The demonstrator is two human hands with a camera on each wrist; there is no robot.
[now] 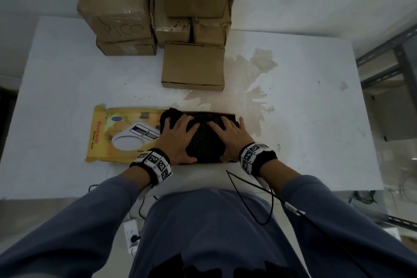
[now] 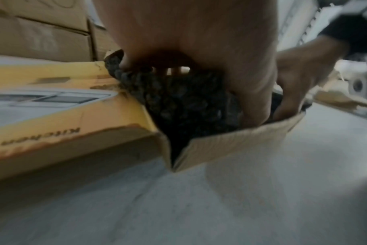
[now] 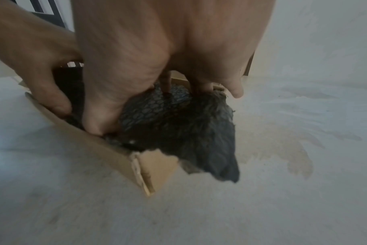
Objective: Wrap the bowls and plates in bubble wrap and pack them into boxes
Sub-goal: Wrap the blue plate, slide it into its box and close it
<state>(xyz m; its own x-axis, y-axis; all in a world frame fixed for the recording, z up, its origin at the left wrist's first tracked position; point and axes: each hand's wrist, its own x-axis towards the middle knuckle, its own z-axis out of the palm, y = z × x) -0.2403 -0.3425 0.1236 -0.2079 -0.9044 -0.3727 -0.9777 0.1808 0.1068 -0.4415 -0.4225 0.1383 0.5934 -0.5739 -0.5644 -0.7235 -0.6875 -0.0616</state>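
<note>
A bundle wrapped in black bubble wrap [image 1: 205, 140] lies in an open cardboard box, whose yellow printed lid [image 1: 126, 133] is folded out flat to the left. My left hand [image 1: 178, 135] and right hand [image 1: 230, 137] lie side by side on top of the bundle, fingers spread and pressing down. In the left wrist view the left thumb [image 2: 253, 92] dips between the bundle [image 2: 184, 102] and the box's near wall [image 2: 230, 142]. In the right wrist view a dark corner of the wrap [image 3: 216, 149] hangs over the box's torn corner [image 3: 149, 167]. What is inside the wrap is hidden.
Several brown cardboard boxes [image 1: 153, 13] are stacked at the back of the white table [image 1: 56, 97], with one closed flat box [image 1: 193, 65] in front of them. A tan stain [image 1: 255, 88] marks the table at right. A power strip [image 1: 132, 235] and cables lie below the near edge.
</note>
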